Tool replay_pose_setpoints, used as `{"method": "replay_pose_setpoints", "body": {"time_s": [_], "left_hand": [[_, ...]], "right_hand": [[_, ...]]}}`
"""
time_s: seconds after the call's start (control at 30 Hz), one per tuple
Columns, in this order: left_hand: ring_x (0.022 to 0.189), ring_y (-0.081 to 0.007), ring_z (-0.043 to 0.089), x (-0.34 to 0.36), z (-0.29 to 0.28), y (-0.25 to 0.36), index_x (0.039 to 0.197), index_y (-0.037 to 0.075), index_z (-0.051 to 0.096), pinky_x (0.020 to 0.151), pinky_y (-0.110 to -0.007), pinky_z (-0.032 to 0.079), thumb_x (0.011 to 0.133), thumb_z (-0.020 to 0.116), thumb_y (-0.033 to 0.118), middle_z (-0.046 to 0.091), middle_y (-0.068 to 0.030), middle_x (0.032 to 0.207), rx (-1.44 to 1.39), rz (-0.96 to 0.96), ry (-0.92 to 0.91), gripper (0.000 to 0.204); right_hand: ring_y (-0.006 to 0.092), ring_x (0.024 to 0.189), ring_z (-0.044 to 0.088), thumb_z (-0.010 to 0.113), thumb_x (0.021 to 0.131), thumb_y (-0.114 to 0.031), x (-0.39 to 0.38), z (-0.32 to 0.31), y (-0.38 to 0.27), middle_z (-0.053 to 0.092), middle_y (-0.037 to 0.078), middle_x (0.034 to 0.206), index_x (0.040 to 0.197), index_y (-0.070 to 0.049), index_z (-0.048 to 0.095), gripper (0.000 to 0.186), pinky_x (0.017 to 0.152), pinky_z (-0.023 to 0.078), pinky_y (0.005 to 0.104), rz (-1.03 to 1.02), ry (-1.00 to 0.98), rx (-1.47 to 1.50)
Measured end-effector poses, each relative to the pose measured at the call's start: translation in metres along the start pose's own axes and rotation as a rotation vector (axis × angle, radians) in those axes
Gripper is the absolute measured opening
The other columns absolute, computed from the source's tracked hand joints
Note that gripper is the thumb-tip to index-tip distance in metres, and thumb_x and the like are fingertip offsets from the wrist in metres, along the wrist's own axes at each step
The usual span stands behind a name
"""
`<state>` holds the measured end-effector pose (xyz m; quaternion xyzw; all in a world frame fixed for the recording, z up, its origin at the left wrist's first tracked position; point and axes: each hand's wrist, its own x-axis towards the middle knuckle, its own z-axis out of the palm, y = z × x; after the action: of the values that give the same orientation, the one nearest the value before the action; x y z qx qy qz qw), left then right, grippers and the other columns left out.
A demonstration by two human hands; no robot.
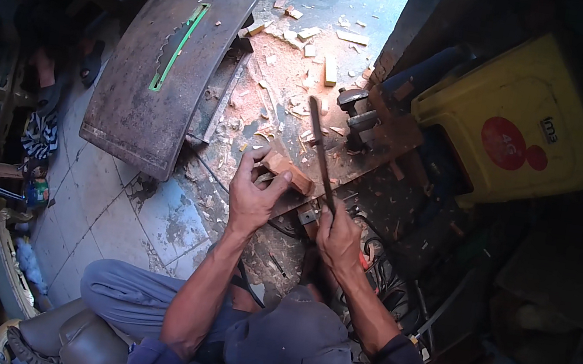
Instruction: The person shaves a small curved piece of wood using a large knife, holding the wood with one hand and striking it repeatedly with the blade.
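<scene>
A small reddish-brown wooden block [288,172] is held in my left hand [251,202], thumb on the near side and fingers on the far side. My right hand [340,241] is wrapped round the lower end of a long, dark, narrow file [321,149]. The file points up and away, its shaft passing just right of the block; whether the two touch I cannot tell. Below both lies a low wooden work surface [338,166], with a small metal-topped piece [308,216] between my hands.
To the left stands a rusty saw table [124,102] with a toothed blade in a green-edged slot. Offcuts [330,70] and sawdust [279,61] cover the floor beyond. A machine [358,113] and a yellow plastic chair [508,127] are at right; cables [388,289] lie near my right forearm.
</scene>
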<state>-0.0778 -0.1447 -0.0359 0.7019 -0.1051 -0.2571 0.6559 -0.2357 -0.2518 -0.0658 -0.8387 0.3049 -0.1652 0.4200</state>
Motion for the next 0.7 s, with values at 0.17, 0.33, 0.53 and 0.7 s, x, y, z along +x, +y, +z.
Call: {"method": "replay_pose_setpoints", "body": {"time_s": [0.17,0.33,0.53,0.7], "left_hand": [[0.115,-0.0220,0.066,-0.019,0.008,-0.011,0.132,-0.005,0.051,0.093,-0.032,0.060,0.089,0.079,0.001,0.061,-0.0158,0.122,-0.093,0.036,-0.035,0.051],[0.117,-0.0246,0.065,-0.026,0.010,-0.004,0.131,-0.006,0.051,0.094,-0.032,0.060,0.089,0.077,-0.003,0.059,-0.0158,0.125,-0.142,0.062,-0.026,0.050],[0.119,-0.0240,0.063,-0.025,0.015,-0.003,0.134,-0.004,0.049,0.096,-0.033,0.059,0.089,0.077,-0.004,0.060,-0.0171,0.127,0.024,0.029,-0.054,0.053],[0.117,-0.0221,0.065,-0.018,0.017,-0.002,0.133,-0.004,0.050,0.097,-0.031,0.059,0.091,0.075,-0.004,0.060,-0.0150,0.126,0.098,0.060,-0.055,0.049]], "right_hand": [[0.0419,0.081,0.073,0.061,0.098,-0.008,-0.016,-0.015,-0.026,0.072,0.026,0.098,0.121,0.001,0.061,0.025,0.064,0.058,0.0476,-0.215,0.121,0.105],[0.0423,0.079,0.072,0.062,0.098,-0.005,-0.011,-0.014,-0.007,0.072,0.024,0.092,0.128,0.002,0.061,0.031,0.070,0.058,0.0477,-0.083,-0.089,-0.104],[0.0416,0.081,0.073,0.061,0.097,-0.003,-0.025,-0.009,0.008,0.071,0.026,0.088,0.125,0.000,0.063,0.029,0.072,0.058,0.0455,-0.039,-0.002,-0.003],[0.0405,0.081,0.073,0.062,0.095,-0.003,-0.014,-0.041,-0.019,0.071,0.027,0.091,0.127,0.001,0.062,0.031,0.064,0.057,0.0459,-0.041,-0.091,0.030]]}}
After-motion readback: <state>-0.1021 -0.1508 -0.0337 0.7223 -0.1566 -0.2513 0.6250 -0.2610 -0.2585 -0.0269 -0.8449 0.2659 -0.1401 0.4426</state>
